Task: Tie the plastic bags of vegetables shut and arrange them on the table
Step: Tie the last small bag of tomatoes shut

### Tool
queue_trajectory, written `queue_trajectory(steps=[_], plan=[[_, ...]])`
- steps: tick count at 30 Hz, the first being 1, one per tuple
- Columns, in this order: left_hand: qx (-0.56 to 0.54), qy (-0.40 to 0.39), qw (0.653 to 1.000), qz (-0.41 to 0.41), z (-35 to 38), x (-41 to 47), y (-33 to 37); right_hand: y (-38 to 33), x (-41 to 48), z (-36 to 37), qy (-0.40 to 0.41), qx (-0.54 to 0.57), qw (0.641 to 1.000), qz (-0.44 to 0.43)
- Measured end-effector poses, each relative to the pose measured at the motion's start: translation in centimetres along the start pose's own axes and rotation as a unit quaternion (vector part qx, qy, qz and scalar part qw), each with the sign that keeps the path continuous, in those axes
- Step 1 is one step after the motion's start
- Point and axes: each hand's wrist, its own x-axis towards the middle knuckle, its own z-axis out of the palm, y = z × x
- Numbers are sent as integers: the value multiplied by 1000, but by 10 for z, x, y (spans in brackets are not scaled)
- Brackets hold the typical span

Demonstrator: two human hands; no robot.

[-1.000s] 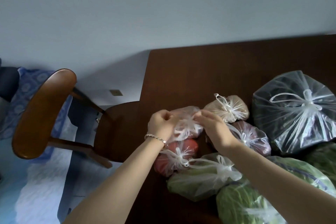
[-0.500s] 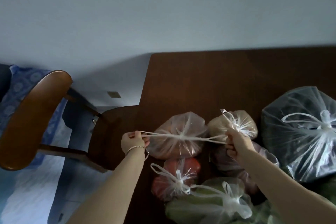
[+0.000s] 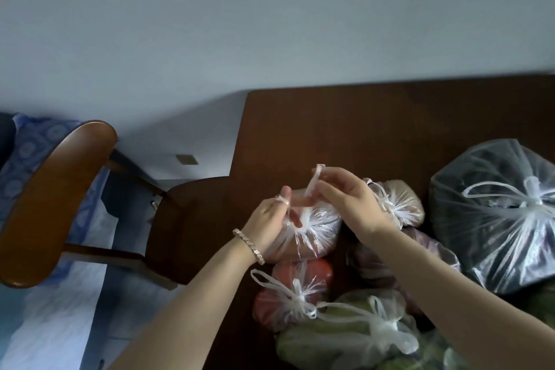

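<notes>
Bag (image 3: 312, 233) is half tied. One handle (image 3: 281, 199) is looped round a finger of the left hand (image 3: 267, 219); the other is pinched by the right hand (image 3: 354, 201). Bags (image 3: 300, 276) beside it are knotted.

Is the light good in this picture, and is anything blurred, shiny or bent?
Head view: dim bluish light, table very dark; glare streaks on the large bag; left hand, right hand and the small bag they grip fairly sharp; far table edge bows slightly.
</notes>
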Motion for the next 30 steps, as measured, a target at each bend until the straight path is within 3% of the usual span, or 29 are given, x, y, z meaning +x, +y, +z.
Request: queue_trajectory(steps=[2,4,6,9,12,15,18,21,24,25,27,30], plan=[[-14,20,1000,9,-3,-2,-8,22,0,-3,24,-92,995,22],[-46,13,999,11,-2,-3,-14,42,-4,0,-24,-230,973,15],[-65,0,998,-20,0,3,-20,54,-9,8,-69,-272,959,-30],[-27,-36,998,-44,2,11,-31,58,-10,17,-72,-266,959,-70],[-21,16,999,-25,4,-1,-25,60,-7,24,-41,-209,977,-1],[112,71,989,66,10,-15,-8,60,-3,33,12,-133,987,84],[151,38,987,47,12,-17,1,58,-2,43,-17,-181,978,100],[64,34,997,30,11,-11,8,64,-8,46,-54,-192,978,67],[-90,23,995,-23,7,0,10,72,-13,40,-47,-170,983,50],[-97,17,995,-33,6,4,7,71,-13,38,-44,-154,986,54],[32,19,999,-14,5,8,-1,69,-12,37,-27,-111,991,67],[276,-1,961,36,5,7,-17,67,-9,33,-3,-40,992,120]])
